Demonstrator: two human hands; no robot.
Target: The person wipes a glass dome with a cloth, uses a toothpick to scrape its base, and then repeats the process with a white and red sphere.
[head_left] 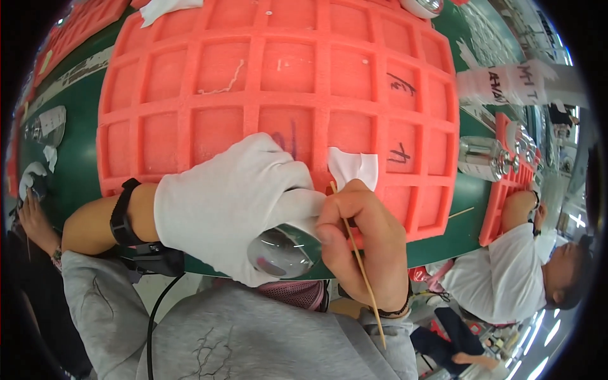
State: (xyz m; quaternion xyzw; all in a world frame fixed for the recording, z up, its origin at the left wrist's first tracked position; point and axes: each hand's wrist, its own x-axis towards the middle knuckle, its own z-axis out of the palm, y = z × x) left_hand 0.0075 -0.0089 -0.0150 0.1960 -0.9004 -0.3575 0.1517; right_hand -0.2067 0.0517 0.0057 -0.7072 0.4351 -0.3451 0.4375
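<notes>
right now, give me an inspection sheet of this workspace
surface: green table under a red foam grid tray.
job's things: shiny rounded metal piece, thin wooden stick, white cloth on the tray.
clutter: metal cylinders on a red tray to the right, white scraps at far left.
hands: left hand, white-gloved, grips the metal piece; right hand, bare, pinches the stick.
cables: black cable from the left wrist strap.
surroundings: a person in a white shirt sits on the right.
</notes>
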